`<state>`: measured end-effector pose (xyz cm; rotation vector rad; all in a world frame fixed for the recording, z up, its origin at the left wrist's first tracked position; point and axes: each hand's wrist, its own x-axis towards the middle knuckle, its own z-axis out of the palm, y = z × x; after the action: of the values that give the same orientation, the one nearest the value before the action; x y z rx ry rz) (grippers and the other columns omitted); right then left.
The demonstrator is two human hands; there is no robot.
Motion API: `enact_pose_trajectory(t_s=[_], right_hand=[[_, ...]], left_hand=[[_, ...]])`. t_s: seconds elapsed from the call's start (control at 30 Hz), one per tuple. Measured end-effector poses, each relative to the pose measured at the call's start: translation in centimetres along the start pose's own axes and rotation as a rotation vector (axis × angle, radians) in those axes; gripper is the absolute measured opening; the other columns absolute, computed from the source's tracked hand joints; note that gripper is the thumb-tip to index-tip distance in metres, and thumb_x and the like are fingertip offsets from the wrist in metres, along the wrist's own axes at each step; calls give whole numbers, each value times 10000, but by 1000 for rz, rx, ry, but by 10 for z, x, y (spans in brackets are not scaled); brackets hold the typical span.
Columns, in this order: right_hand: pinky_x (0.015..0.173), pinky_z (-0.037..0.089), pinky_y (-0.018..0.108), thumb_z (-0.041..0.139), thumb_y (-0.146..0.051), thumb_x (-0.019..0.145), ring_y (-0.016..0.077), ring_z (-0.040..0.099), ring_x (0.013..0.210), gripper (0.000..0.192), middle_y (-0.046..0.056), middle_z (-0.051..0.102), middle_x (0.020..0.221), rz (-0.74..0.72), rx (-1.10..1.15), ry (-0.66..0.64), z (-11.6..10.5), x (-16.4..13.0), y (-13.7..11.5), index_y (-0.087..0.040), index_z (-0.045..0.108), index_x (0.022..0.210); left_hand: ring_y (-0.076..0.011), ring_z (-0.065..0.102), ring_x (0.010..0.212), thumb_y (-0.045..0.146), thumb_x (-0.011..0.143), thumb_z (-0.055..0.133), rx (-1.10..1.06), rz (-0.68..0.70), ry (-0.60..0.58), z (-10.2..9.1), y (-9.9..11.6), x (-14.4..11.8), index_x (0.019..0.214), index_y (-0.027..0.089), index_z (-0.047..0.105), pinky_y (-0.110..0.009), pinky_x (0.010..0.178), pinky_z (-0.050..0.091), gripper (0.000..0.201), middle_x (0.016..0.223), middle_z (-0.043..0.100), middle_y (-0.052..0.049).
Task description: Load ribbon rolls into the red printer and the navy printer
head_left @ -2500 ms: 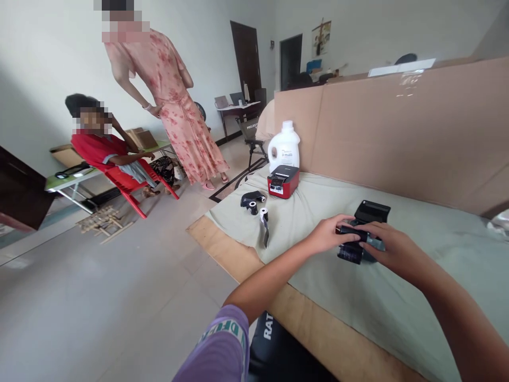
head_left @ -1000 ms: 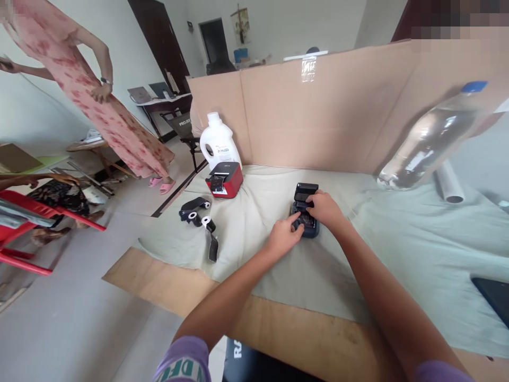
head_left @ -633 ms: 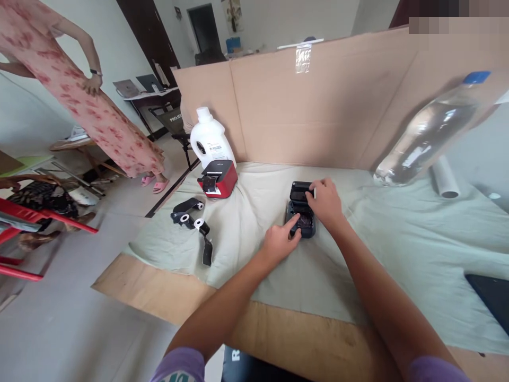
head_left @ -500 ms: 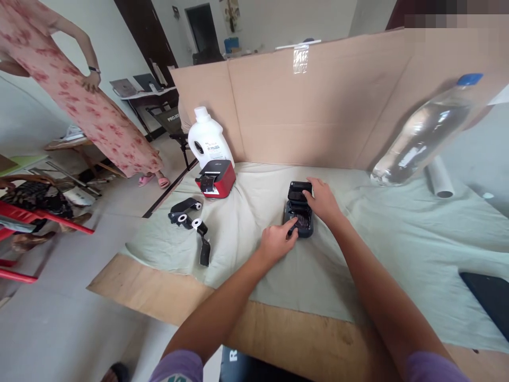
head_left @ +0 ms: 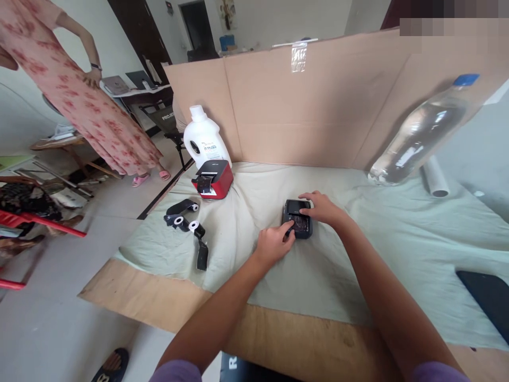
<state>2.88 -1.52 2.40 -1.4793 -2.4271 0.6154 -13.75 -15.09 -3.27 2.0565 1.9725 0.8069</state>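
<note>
A small black printer (head_left: 303, 228) with a flip lid (head_left: 297, 206) sits on the pale green cloth in front of me. My right hand (head_left: 321, 208) has its thumb and fingers on the lid's right edge, and the lid is tilted low over the body. At the lower left of the printer is my left hand (head_left: 275, 243). Its index finger presses on the dark sheet at the printer's opening while the thumb touches the near side. Whatever lies under the lid is hidden.
Left on the cloth are several black rolls (head_left: 181, 223) with white cores, a red and black printer (head_left: 213, 179) and a white jug (head_left: 204, 139). A clear bottle (head_left: 423, 135) leans right by a white tube (head_left: 436, 178). Cardboard (head_left: 298, 111) stands behind. A black phone-like slab (head_left: 487, 300) lies right.
My right hand has swung the printer's lid down toward the body, from upright to nearly flat. My left hand stays at the printer's near left corner.
</note>
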Motion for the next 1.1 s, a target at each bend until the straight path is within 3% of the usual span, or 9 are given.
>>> enact_pose_trajectory(t_s=[0.17, 0.33, 0.43, 0.57, 0.77, 0.87, 0.97, 1.1], right_hand=[[1030, 465, 381, 690, -280, 853, 248, 623, 1118, 478, 137, 579, 1278, 119, 93, -104, 10, 6, 7, -232, 621, 1323], [1035, 471, 364, 659, -270, 875, 255, 598, 1197, 587, 164, 596, 1340, 156, 194, -73, 16, -2, 5, -166, 508, 1433], [929, 528, 357, 671, -262, 855, 250, 649, 1086, 672, 172, 643, 1286, 187, 266, -12, 20, -6, 3, -154, 447, 1480], [738, 566, 328, 708, -261, 802, 232, 689, 891, 643, 181, 681, 1209, 200, 370, 66, 26, -5, 7, -136, 521, 1404], [550, 541, 290, 753, -280, 747, 209, 683, 728, 594, 163, 719, 1069, 292, 590, 52, 29, -6, 11, -115, 568, 1287], [584, 551, 304, 745, -295, 753, 228, 692, 775, 559, 167, 724, 1047, 340, 597, 92, 30, -10, 5, -98, 584, 1249], [746, 568, 335, 700, -336, 796, 242, 701, 909, 456, 160, 718, 1119, 285, 552, 177, 29, -19, 4, -121, 645, 1194], [953, 524, 387, 635, -379, 838, 247, 670, 1082, 425, 114, 706, 1225, 192, 553, 356, 17, -35, 31, -180, 684, 1210]], left_hand=[[-191, 701, 738, 391, 925, 581, 11, -14, -53, -4, 2, 0, 1302, 292, 657, -285, 705, 515, 398, 797, 750, -3], [-249, 660, 1043, 474, 862, 682, 79, 31, -28, -7, 7, -1, 1414, 306, 552, -304, 796, 532, 592, 1114, 692, -70], [-284, 620, 1137, 511, 816, 736, 91, 0, -33, -6, 7, 1, 1488, 361, 461, -337, 812, 550, 741, 1297, 575, -102], [-321, 586, 1237, 476, 834, 735, 25, 31, -75, -3, 3, 4, 1473, 352, 476, -414, 946, 540, 701, 1511, 441, -118], [-317, 538, 1319, 413, 794, 797, -5, 106, -56, 3, -5, 9, 1415, 293, 534, -449, 1091, 461, 685, 1526, 473, -135], [-291, 608, 1223, 419, 791, 802, -13, 142, -60, 2, -8, 10, 1368, 288, 569, -422, 1040, 501, 636, 1482, 523, -120], [-277, 648, 1137, 420, 778, 814, -3, 159, -46, 0, -2, 13, 1290, 269, 618, -393, 980, 531, 569, 1413, 578, -106], [-263, 654, 1103, 410, 784, 812, -12, 208, -29, 8, 31, 33, 1253, 258, 631, -354, 937, 539, 525, 1324, 626, -93]])
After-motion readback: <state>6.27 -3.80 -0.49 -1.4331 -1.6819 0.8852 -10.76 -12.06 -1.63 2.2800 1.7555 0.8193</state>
